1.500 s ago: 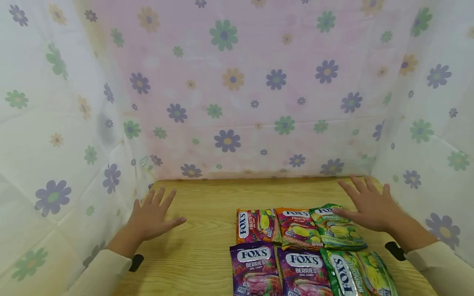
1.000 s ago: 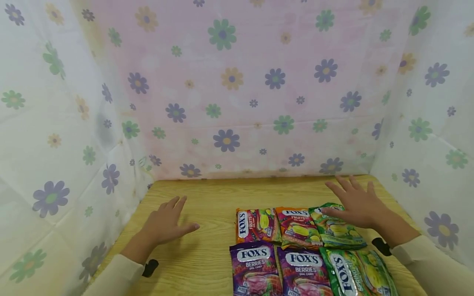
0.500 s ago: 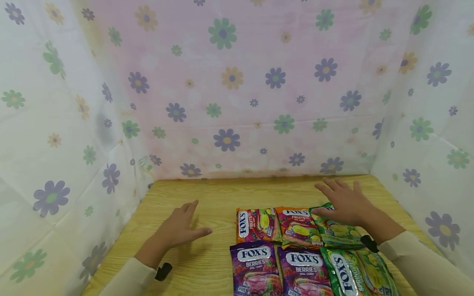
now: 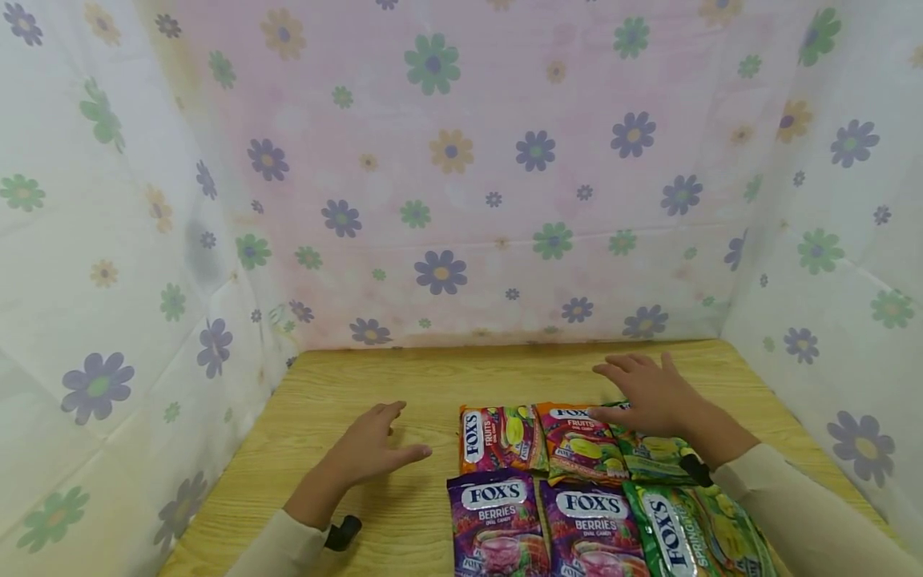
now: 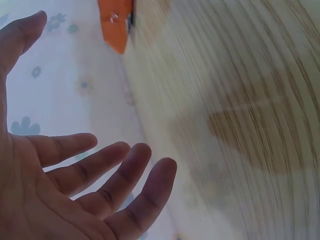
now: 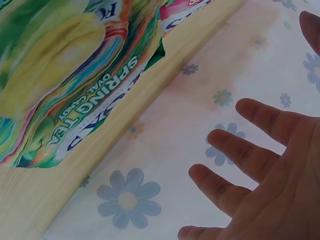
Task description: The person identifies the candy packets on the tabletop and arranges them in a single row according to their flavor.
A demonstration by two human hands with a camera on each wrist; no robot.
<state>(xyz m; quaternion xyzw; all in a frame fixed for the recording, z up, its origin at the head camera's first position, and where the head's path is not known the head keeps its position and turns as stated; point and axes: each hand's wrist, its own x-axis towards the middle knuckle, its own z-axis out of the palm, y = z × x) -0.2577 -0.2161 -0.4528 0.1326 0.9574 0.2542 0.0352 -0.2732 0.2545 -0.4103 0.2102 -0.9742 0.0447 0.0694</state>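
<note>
My left hand (image 4: 368,445) hovers over the wood to the left of the candy bags, fingers relaxed and holding nothing. The right hand (image 4: 652,393), fingers spread and holding nothing, is above the back row and partly hides a green Spring Tea bag (image 4: 652,453). Beside that bag lie an orange Fruits bag (image 4: 584,449) and another Fruits bag (image 4: 505,441) turned sideways. In front are two purple Berries bags, one on the left (image 4: 497,521) and one in the middle (image 4: 594,525), plus a sideways green bag (image 4: 710,533). In the right wrist view, the Spring Tea bag (image 6: 60,75) sits beyond the fingers.
The bags lie close together on the right half of a wooden table (image 4: 389,369). A flower-print sheet (image 4: 461,200) encloses the back and both sides. An orange bag corner (image 5: 115,25) shows at the top of the left wrist view.
Both hands have moved inward: the left to the right and slightly down, the right to the left across the back row. The bags have stayed in place.
</note>
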